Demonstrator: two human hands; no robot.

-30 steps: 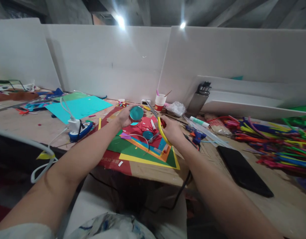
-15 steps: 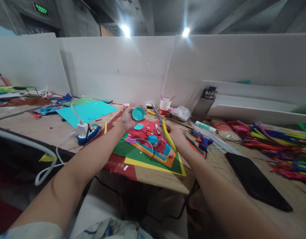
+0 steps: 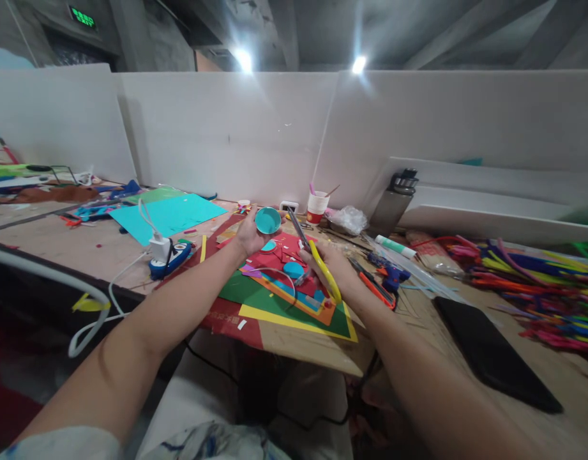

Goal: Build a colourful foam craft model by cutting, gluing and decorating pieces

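Note:
My left hand [image 3: 250,235] holds a small round teal cup [image 3: 268,221], its open side facing me. In my right hand [image 3: 332,263] are scissors with yellow handles [image 3: 325,271], the grey blades pointing up and left, apart from the cup. Below the hands lie red paper [image 3: 279,259], green paper [image 3: 241,291] and an orange frame-like piece [image 3: 326,315]. A teal disc [image 3: 294,269] rests on the red paper.
A blue power strip [image 3: 172,260] with cables stands at left, near a cyan sheet [image 3: 169,214]. Paper cups [image 3: 317,207], a bottle [image 3: 394,201], a glue gun [image 3: 393,273], a black phone-like slab [image 3: 495,351] and pipe cleaners [image 3: 537,275] lie beyond or right.
The cup and my left hand have shifted slightly right. The scissors have tilted a little further left, with the blade tips lower.

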